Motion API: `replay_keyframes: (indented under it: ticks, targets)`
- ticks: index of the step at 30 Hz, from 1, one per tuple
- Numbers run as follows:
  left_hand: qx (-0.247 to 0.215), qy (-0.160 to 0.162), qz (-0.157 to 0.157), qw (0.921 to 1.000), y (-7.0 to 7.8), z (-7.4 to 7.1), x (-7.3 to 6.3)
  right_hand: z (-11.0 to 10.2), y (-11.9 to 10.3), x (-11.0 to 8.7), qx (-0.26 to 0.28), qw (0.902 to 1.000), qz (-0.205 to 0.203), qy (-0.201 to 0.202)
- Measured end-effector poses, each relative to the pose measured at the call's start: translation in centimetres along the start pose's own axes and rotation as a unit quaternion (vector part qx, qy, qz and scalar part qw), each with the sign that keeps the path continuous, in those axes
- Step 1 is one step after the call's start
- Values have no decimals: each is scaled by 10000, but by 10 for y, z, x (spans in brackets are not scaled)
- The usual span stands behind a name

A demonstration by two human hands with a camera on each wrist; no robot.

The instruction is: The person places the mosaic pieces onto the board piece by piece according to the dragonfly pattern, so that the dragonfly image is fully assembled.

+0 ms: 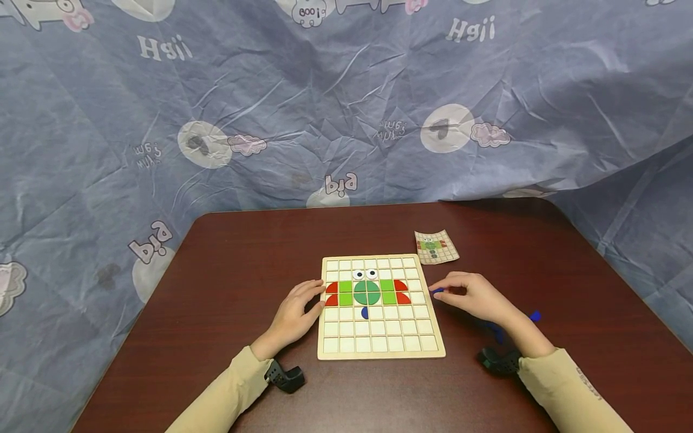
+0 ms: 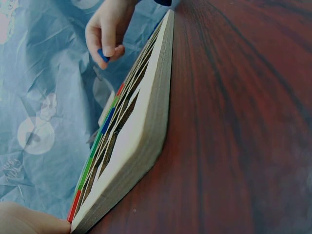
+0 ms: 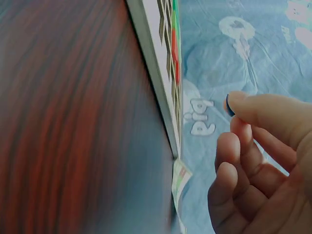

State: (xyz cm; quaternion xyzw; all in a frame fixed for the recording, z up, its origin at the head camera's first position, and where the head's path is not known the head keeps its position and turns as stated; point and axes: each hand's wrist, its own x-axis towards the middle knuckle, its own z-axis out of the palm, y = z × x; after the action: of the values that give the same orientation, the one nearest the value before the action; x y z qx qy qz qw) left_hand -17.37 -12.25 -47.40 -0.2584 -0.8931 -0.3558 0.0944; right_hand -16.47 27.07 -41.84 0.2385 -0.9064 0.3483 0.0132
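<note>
A wooden grid board point(image 1: 346, 344) lies on the table, bearing red, light green and darker green pieces, two eye pieces point(image 1: 365, 274) and a small blue quarter-or-half-round piece point(image 1: 365, 313) below the green circle point(image 1: 366, 293). At the board's left edge, my left hand point(image 1: 292, 313) rests with its fingers extended, touching the rim. My right hand point(image 1: 476, 296) pinches a blue piece point(image 1: 436, 291) between thumb and index finger, just off the board's right edge. In the right wrist view only a thin blue sliver point(image 3: 230, 105) of it shows, so its shape is hidden.
Behind the board's right corner lies a pattern card point(image 1: 436, 248) with a similar figure. Loose blue pieces point(image 1: 535, 316) lie on the dark wooden table point(image 1: 260, 240) around my right forearm, which partly covers them. A patterned cloth point(image 1: 303, 120) hangs behind the table.
</note>
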Motion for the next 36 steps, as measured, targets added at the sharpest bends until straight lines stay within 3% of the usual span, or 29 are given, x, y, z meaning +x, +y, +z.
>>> replay_keyframes:
  ticks: [7,16,26,36]
  targets:
    - [43,23,-26,10000,-1,1,0,9,-13,8,-170,9994,-158,-243]
    - [53,61,102,9999,-2,1,0,23,-28,20,352,9985,-318,-290]
    - [66,41,46,10000,-2,1,1,40,-43,34,437,9959,-691,-378]
    - [21,47,58,10000,-3,1,1,55,-52,39,334,9971,-452,-508]
